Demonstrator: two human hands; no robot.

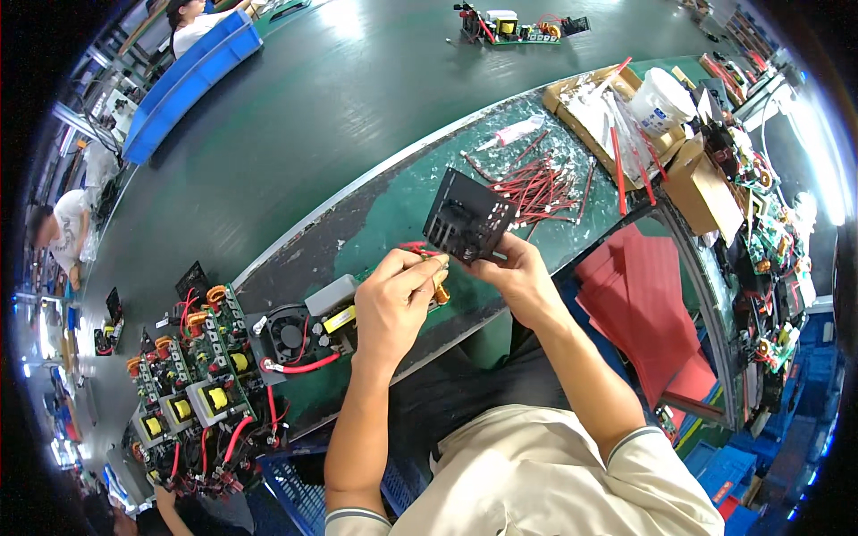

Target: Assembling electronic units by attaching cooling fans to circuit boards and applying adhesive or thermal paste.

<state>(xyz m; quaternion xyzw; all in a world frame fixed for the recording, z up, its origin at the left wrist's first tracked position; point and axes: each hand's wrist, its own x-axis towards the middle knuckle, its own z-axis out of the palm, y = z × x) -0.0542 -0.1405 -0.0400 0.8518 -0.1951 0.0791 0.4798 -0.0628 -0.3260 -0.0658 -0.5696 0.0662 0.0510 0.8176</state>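
My right hand [517, 275] grips the lower edge of a black end panel [466, 214], which is tilted up over the bench. Close beside it, my left hand [393, 299] is closed in a pinch on a thin red wire [413, 246] near the panel's lower left edge; the fingers hide the wire's end. Under my hands lies a circuit assembly with a black fan [290, 333], a grey block [331, 297], a yellow-wrapped part [340, 319] and a thick red cable [308, 364]. My left hand and forearm cover part of it.
Several circuit boards [201, 357] stand crowded at the left; another person's hand [163, 497] is below them. Right of the panel lie loose red wires [545, 189], a glue tube [517, 131], a cardboard tray [572, 107] and a white bucket [663, 100]. Red sheets [639, 304] sit below the bench edge.
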